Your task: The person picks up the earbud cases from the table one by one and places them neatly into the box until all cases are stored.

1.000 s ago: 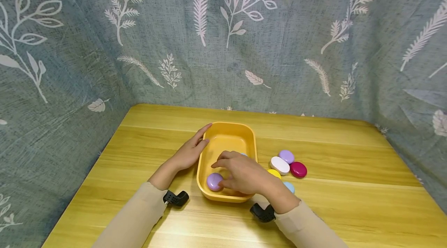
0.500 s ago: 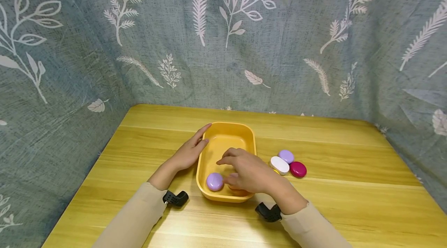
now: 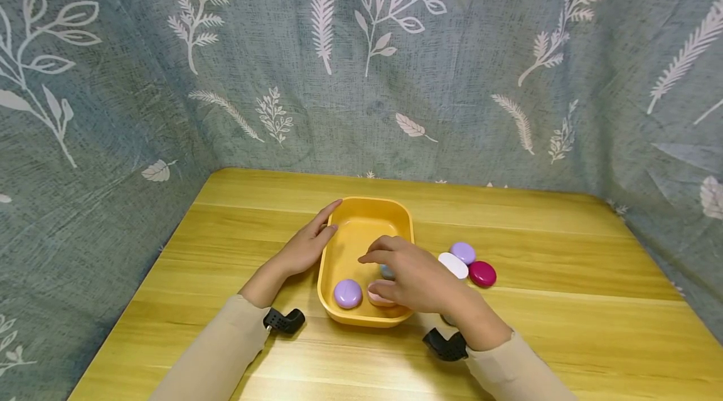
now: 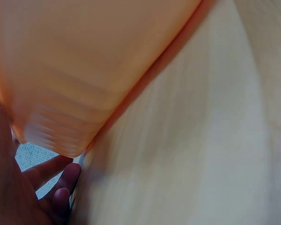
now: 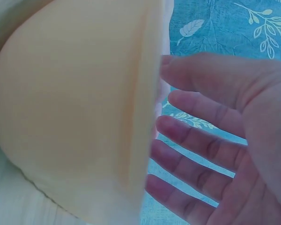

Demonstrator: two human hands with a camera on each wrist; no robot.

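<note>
A yellow-orange rectangular bin stands on the table. My left hand rests along its left side, index finger straight toward the far left corner and thumb at the rim. In the left wrist view its other fingers show loosely bent beside the bin wall. Over the near right part of the bin is my right hand, fingers apart and slightly bent, holding nothing. A glossy purple disc lies in the near left corner. Under my right fingers are a pink disc and a blue piece, both partly hidden.
Right of the bin, a purple disc, a white oval piece and a dark red disc sit close together on the wooden table. A grey leaf-patterned curtain hangs behind and at both sides.
My right hand has moved right, away from the purple disc in the bin, uncovering the pink disc and blue piece. My right arm now hides the yellow and light blue discs on the table.
</note>
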